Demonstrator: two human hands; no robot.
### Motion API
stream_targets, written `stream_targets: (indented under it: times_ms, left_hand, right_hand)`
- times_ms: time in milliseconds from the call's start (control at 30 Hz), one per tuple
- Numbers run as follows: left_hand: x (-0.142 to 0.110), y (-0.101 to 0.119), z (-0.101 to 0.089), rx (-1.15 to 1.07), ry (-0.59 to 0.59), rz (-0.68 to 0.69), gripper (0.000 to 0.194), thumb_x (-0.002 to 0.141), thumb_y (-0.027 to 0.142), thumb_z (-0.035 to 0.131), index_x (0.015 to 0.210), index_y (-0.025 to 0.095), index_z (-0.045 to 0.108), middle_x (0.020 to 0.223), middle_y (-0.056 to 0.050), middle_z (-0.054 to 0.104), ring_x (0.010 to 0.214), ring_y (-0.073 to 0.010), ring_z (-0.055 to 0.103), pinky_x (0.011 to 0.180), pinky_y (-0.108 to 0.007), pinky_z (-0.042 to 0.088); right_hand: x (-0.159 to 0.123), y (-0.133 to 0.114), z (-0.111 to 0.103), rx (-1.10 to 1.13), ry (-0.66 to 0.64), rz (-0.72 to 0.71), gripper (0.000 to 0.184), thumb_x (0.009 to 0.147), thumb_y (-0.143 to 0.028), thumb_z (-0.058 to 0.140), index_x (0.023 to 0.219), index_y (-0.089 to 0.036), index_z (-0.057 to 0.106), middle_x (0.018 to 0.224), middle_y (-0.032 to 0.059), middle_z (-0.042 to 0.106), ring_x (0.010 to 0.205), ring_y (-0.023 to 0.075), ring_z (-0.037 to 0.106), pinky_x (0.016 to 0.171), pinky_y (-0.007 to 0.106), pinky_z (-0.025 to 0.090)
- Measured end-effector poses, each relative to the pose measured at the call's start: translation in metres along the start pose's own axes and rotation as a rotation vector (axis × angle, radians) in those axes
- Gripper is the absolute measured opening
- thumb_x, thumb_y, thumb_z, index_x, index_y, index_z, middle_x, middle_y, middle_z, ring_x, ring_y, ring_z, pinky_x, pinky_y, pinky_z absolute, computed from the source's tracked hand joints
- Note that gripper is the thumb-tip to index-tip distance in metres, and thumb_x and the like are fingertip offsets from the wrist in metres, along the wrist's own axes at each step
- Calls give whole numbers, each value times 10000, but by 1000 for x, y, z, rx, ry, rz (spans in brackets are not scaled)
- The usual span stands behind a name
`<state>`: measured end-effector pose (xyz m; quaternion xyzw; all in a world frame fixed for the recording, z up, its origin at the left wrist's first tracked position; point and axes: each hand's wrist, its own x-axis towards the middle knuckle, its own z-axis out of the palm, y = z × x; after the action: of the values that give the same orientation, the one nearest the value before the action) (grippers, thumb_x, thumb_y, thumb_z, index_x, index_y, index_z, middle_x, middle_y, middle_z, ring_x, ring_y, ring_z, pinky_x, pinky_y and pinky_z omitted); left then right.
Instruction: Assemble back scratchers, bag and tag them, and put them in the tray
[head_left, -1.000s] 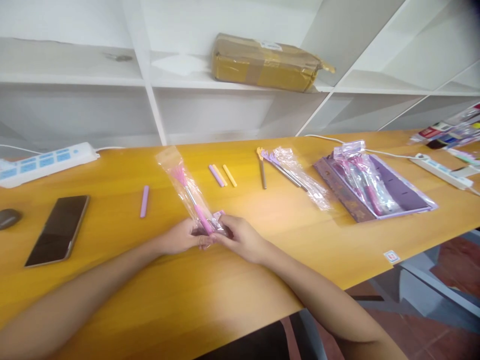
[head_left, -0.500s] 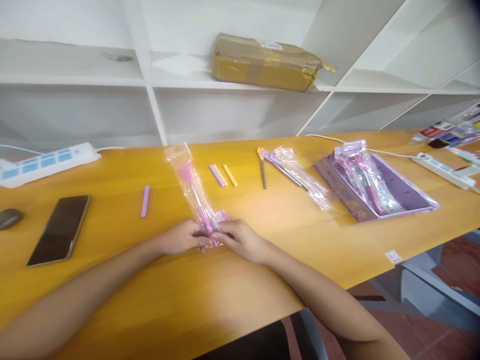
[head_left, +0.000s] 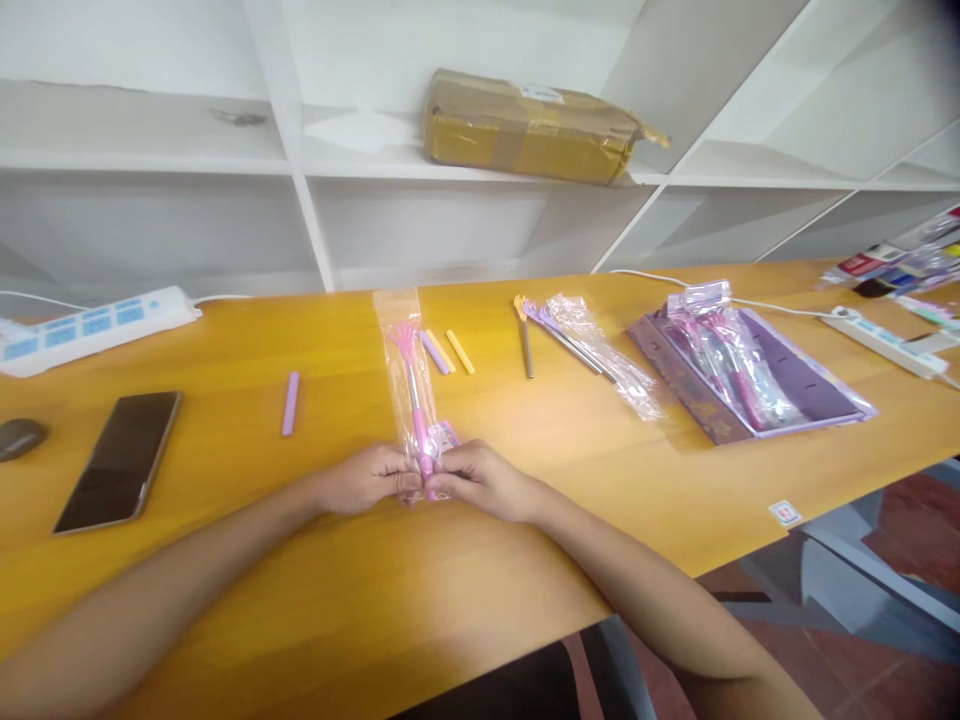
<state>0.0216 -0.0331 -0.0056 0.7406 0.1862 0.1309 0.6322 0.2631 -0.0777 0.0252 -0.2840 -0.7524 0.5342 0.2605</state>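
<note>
A pink back scratcher point(head_left: 417, 400) with a claw-shaped head and metal shaft lies inside a clear plastic bag point(head_left: 394, 380). My left hand point(head_left: 373, 479) pinches the bag's near end on the left, beside the handle. My right hand point(head_left: 484, 480) grips the handle's bottom end through the plastic from the right. A small printed label shows at the bag's right edge. Beyond the bag are purple and yellow tubes point(head_left: 460, 352), and another purple tube point(head_left: 290, 403) lies to the left.
Claw-ended metal rods point(head_left: 564, 340) lie beside empty-looking plastic sleeves point(head_left: 607, 355). An open purple box point(head_left: 814, 375) holds bagged pink scratchers. A phone point(head_left: 118, 460), a mouse point(head_left: 21, 438) and a power strip point(head_left: 97, 325) are at left. A taped carton point(head_left: 532, 130) sits on the shelf.
The bagged scratcher's far end has swung to the right, so it now points more straight ahead. Both hands keep their hold near the handle end.
</note>
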Motion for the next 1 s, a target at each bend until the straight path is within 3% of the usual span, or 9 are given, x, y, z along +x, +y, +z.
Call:
stream_targets:
  times_ms: [267, 467, 633, 733, 867, 1000]
  left_hand:
    - [-2, 10, -4, -48, -131, -1, 488, 1005, 599, 565, 957, 183, 816, 803, -82, 765, 729, -190, 695, 705, -266, 548]
    - [-2, 22, -4, 8, -201, -25, 345, 1023, 475, 601, 1001, 215, 828, 929, -78, 808, 843, -207, 731, 820, -286, 559]
    - [-4, 20, -3, 35, -183, -8, 296, 1011, 422, 635, 935, 209, 827, 934, -74, 798, 865, -214, 724, 836, -304, 547]
    - [-3, 10, -4, 9, 35, 39, 288, 983, 436, 672, 914, 188, 802, 902, -63, 759, 842, -208, 690, 784, -291, 523]
    - [4, -5, -10, -338, 532, 65, 334, 1010, 442, 632, 843, 166, 719, 763, -21, 667, 721, -153, 621, 716, -263, 490]
    - [10, -10, -16, -551, 694, 73, 285, 885, 399, 810, 1054, 183, 731, 973, -41, 718, 884, -160, 663, 818, -264, 521]
  right_hand:
    - [-2, 2, 3, 27, -105, -37, 435, 1089, -446, 504, 1051, -98, 762, 986, 84, 744, 863, 99, 684, 842, 188, 541]
    - [-4, 4, 1, -5, -192, -68, 323, 1079, -326, 548, 1067, -92, 770, 941, 63, 743, 772, 57, 658, 755, 129, 506]
    - [-4, 3, -4, -26, -196, -47, 363, 1082, -358, 540, 1066, -82, 776, 768, 36, 679, 652, 47, 593, 659, 123, 466]
    - [-4, 2, -4, 71, -242, -21, 371, 1059, -389, 584, 1071, -74, 780, 818, 54, 698, 677, 51, 612, 668, 128, 483]
    - [-9, -2, 8, 314, -540, 87, 495, 981, -526, 664, 1111, -61, 770, 921, 82, 714, 705, 57, 624, 683, 142, 535]
    - [-12, -9, 21, 403, -775, 256, 632, 942, -664, 628, 1156, -82, 744, 927, 66, 695, 699, 60, 641, 637, 136, 546]
